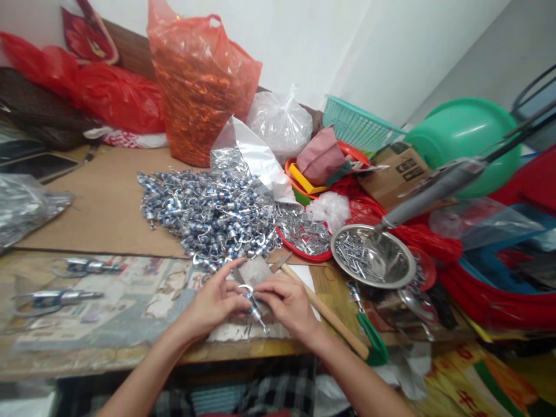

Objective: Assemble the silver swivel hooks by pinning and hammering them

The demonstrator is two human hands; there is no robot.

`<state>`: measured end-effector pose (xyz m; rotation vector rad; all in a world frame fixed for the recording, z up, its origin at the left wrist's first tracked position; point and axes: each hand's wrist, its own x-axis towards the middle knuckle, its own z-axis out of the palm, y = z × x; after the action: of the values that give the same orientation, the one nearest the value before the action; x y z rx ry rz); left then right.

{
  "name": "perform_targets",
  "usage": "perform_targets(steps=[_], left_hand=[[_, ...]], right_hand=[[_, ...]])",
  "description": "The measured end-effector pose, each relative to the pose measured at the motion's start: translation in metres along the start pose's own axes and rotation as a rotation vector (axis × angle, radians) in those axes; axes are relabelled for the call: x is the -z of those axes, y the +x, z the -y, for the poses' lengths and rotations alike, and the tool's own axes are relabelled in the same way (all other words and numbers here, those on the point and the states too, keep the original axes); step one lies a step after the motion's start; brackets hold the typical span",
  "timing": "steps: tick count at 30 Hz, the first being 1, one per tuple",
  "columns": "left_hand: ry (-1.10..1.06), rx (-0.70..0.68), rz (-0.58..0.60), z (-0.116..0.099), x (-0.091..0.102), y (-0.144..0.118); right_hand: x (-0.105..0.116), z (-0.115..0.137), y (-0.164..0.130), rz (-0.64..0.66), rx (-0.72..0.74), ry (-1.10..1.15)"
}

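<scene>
Head: both hands (256,301) pinch metal clip (252,301) (table edge (243,350) near).

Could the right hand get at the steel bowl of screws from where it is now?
Probably yes. The right hand sits just left of the steel bowl, with only a wooden handle lying low between them; but it is busy on a small metal part with the left hand.

arms: bare, no sleeves | hands (256,301): bare, no rings; no gloves | lap: dark plaid cloth

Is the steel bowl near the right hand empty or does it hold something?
Not empty: the steel bowl stands upright, and small metal pins lie in its left part.
</scene>
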<state>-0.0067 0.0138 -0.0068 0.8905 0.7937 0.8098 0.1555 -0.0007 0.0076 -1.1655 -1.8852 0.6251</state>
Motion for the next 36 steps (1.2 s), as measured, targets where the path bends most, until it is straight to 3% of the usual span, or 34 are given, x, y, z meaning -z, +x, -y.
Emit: perform_targets(steps=[3,7,16,24,27,29,32,34,36], left_hand=[[-0.01,-0.005,-0.005,0.001,0.0,0.0],[-0.027,0.006,0.002,0.001,0.0,-0.001],[-0.014,0.018,0.002,0.001,0.001,-0.001],[0.023,0.03,-0.021,0.004,0.004,0.0],[0.032,0.026,-0.058,0.003,0.003,0.0],[0.033,0.031,-0.075,0.001,0.002,-0.001],[0.021,0.032,-0.068,0.002,0.002,-0.001],[0.019,0.022,-0.064,0.003,0.002,-0.001],[0.019,0.008,-0.053,0.004,0.003,-0.001]], right_hand=[[-0.001,-0.004,-0.002,-0.038,0.122,-0.024],[-0.004,-0.002,-0.009,-0.044,0.241,-0.236],[-0.006,0.015,-0.029,0.074,0.178,-0.478],[-0.007,0.006,-0.039,-0.05,0.123,-0.427],[0.01,-0.008,-0.04,-0.121,0.028,-0.357],[0.027,-0.023,-0.041,-0.168,-0.121,-0.459],[0.048,-0.046,-0.045,0.004,-0.332,-0.679],[0.056,-0.052,-0.049,0.113,-0.384,-0.708],[0.06,-0.046,-0.052,0.086,-0.36,-0.677]])
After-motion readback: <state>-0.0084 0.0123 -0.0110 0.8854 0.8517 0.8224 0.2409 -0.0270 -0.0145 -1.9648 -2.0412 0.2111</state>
